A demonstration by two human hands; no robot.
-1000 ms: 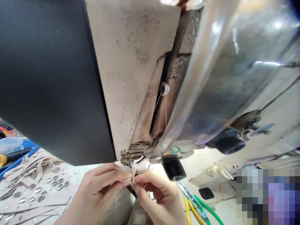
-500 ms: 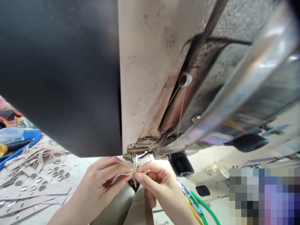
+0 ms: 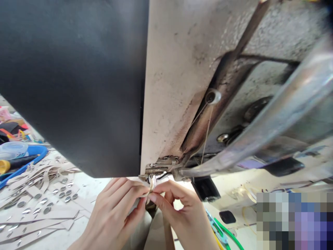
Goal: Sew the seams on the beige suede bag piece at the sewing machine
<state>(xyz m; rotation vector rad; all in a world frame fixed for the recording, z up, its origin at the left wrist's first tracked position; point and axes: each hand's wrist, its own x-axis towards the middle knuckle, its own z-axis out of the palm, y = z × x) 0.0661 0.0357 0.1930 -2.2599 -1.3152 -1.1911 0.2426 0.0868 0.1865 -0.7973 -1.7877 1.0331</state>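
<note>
My left hand [image 3: 114, 208] and my right hand [image 3: 179, 206] meet fingertip to fingertip just below the needle end [image 3: 153, 177] of a sewing machine [image 3: 166, 90]. Both pinch a narrow pale strip [image 3: 151, 186] that runs up toward the presser foot area. My fingers cover much of the strip, so how it is folded or joined cannot be seen. Beneath my hands hangs a larger beige piece of material [image 3: 156, 234], partly hidden by my wrists.
Beige strips with several shiny metal discs [image 3: 47, 210] lie on the left of the white table, beside a blue tray [image 3: 39, 152]. Pliers with green handles [image 3: 227, 231] lie at right. A dark panel [image 3: 78, 86] fills the upper left; a metal bar [image 3: 260, 128] crosses the right.
The camera view has shifted, so the machine sits farther right. My left fingers have curled closer around the strip, and its loose ends show less. Both hands keep their pinch.
</note>
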